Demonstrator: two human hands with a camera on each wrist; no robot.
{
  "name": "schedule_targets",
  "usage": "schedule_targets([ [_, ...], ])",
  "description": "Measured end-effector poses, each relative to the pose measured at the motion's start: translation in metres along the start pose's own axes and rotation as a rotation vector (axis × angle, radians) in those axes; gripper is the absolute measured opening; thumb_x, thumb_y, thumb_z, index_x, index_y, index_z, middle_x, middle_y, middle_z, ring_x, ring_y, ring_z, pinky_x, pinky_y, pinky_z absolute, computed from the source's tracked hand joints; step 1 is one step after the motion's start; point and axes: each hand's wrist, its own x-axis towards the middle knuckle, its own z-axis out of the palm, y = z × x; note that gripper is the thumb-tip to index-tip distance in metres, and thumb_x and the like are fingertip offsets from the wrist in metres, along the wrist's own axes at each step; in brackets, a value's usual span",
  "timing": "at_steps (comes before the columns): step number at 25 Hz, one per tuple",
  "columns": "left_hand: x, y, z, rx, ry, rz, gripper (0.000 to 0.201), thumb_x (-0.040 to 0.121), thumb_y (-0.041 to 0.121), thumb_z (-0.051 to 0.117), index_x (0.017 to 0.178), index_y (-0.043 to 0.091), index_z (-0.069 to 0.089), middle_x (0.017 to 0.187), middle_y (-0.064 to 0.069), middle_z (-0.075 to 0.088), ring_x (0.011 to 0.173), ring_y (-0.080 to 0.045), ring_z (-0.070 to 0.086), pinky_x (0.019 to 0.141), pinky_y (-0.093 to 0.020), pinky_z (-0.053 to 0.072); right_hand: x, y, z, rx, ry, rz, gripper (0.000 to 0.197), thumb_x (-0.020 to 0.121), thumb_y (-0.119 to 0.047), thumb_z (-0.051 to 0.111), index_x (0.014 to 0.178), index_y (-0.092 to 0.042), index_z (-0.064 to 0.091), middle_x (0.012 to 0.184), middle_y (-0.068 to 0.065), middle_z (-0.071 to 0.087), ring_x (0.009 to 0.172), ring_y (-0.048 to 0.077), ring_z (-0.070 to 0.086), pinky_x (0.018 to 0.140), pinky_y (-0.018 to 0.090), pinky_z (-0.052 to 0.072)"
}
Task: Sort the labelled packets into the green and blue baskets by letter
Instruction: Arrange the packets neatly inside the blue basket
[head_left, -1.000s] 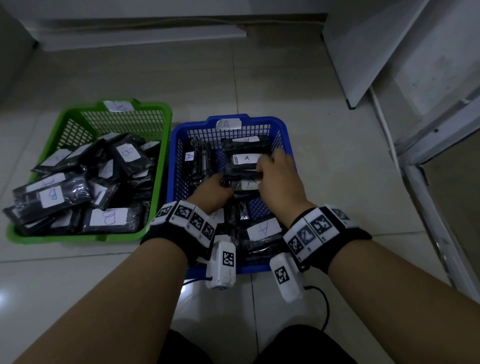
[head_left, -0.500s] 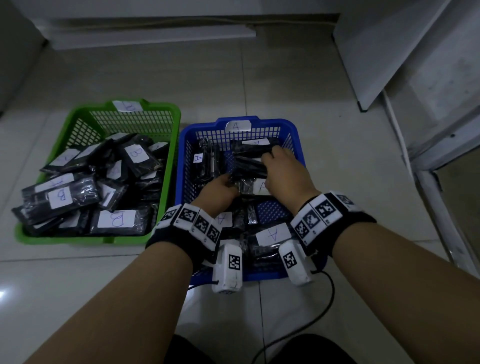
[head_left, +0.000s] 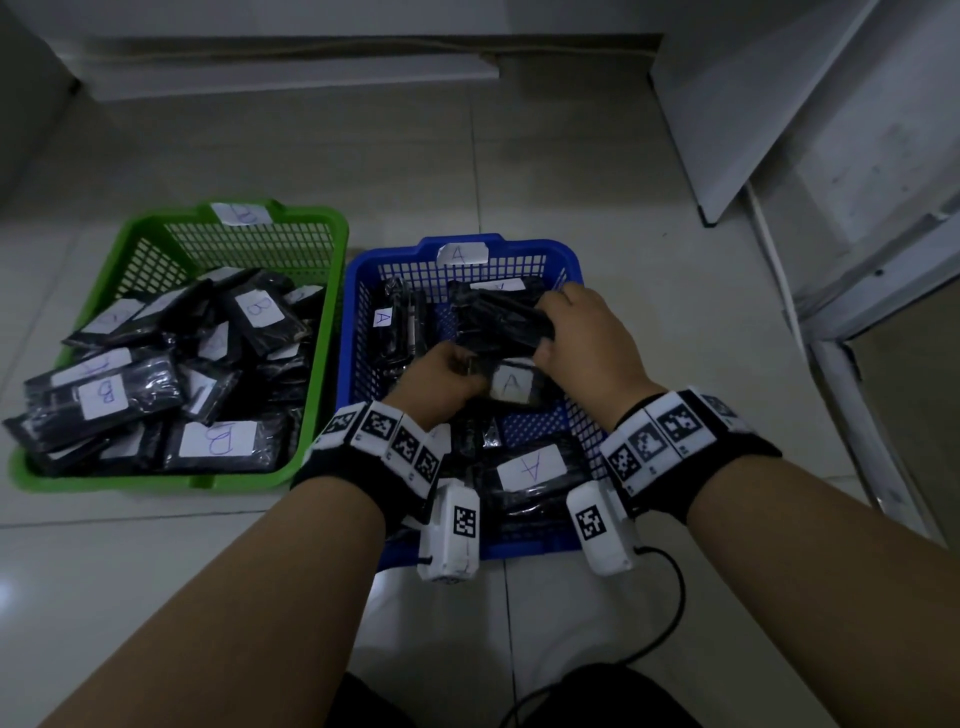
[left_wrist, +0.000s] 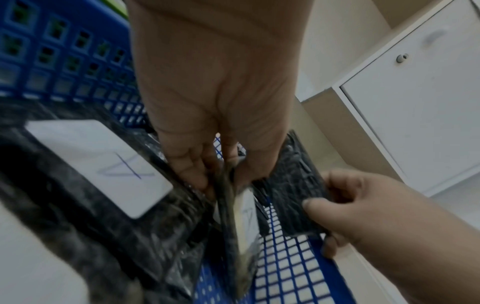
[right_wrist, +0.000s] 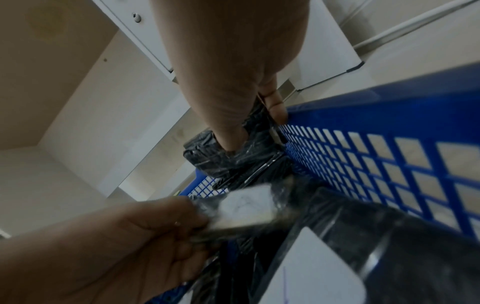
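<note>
Both hands work inside the blue plastic lattice basket, which sits on the tiled floor touching the right side of the green plastic lattice basket; each basket carries a paper tag on its far rim, "A" on the blue one and what reads as "B" on the green one, so the letters decide where each packet belongs; the left hand has its grip closed in a pinch on the edge of a black plastic-wrapped packet with a white "A" label, near the middle of the blue basket; the right hand has its grip curled round a second black wrapped packet, label not visible, toward the far right corner, probably lifted to check its letter; another A-labelled packet lies flat by the near rim; the green basket holds a heap of B-labelled packets, so the sorting looks well advanced.
</note>
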Motion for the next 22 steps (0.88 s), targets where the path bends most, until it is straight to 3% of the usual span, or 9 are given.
schedule_targets([
  [2,-0.003,0.001,-0.010,-0.012,0.106,0.000,0.016,0.089,0.025,0.055,0.103,0.018,0.055,0.104,-0.009,0.061,0.094,-0.025,0.057,0.085,-0.034,0.049,0.001,0.002,-0.001,0.060,0.042,0.052,0.032,0.080,-0.010,0.058,0.112,-0.006,0.057,0.112,0.013,0.051,0.108,0.028,0.047,0.074,0.031,0.041],
  [4,-0.005,0.000,-0.023,-0.008,0.217,-0.005,0.019,0.091,0.027,0.046,0.104,0.018,0.057,0.105,-0.006,0.058,0.096,-0.025,0.054,0.083,-0.032,0.043,0.001,0.003,-0.002,0.129,0.081,0.099,0.032,0.080,-0.013,0.060,0.111,-0.008,0.057,0.110,0.011,0.052,0.105,0.026,0.049,0.072,0.028,0.039],
  [8,-0.015,-0.002,-0.038,-0.119,0.293,0.035,0.024,0.092,0.026,0.040,0.108,0.027,0.058,0.104,0.000,0.061,0.094,-0.022,0.057,0.087,-0.036,0.046,-0.007,-0.004,-0.001,0.123,0.059,0.059,0.027,0.078,-0.018,0.060,0.104,-0.010,0.059,0.105,0.008,0.053,0.101,0.024,0.050,0.065,0.027,0.039],
  [11,-0.025,-0.001,-0.041,-0.115,0.330,0.051,0.023,0.093,0.023,0.037,0.102,0.020,0.058,0.101,-0.003,0.060,0.092,-0.024,0.054,0.082,-0.035,0.043,-0.018,-0.007,-0.001,0.117,0.005,0.027,0.025,0.078,-0.018,0.060,0.102,-0.010,0.059,0.102,0.007,0.053,0.095,0.024,0.052,0.063,0.027,0.036],
  [16,-0.043,-0.003,-0.052,-0.144,0.472,0.010,0.028,0.097,0.029,0.038,0.114,0.012,0.053,0.105,-0.004,0.052,0.096,-0.022,0.048,0.083,-0.030,0.035,-0.043,-0.011,-0.002,0.001,-0.069,-0.020,0.027,0.078,-0.010,0.059,0.105,-0.009,0.055,0.104,0.010,0.054,0.098,0.028,0.051,0.063,0.031,0.039],
  [19,-0.054,-0.008,-0.056,-0.172,0.488,-0.007,0.027,0.097,0.027,0.038,0.116,0.013,0.049,0.102,-0.006,0.052,0.090,-0.025,0.053,0.085,-0.037,0.045,-0.051,-0.017,0.006,-0.217,-0.111,-0.120,0.038,0.077,0.001,0.056,0.113,-0.008,0.049,0.107,0.012,0.053,0.101,0.032,0.050,0.061,0.033,0.035],
  [22,-0.065,-0.012,-0.055,-0.297,0.418,0.000,0.017,0.096,0.021,0.042,0.110,0.013,0.048,0.100,-0.006,0.056,0.069,-0.023,0.062,0.077,-0.044,0.054,-0.054,-0.017,0.010,-0.290,-0.142,-0.160,0.043,0.075,0.001,0.056,0.116,-0.010,0.049,0.108,0.012,0.052,0.102,0.031,0.048,0.062,0.033,0.033],
])
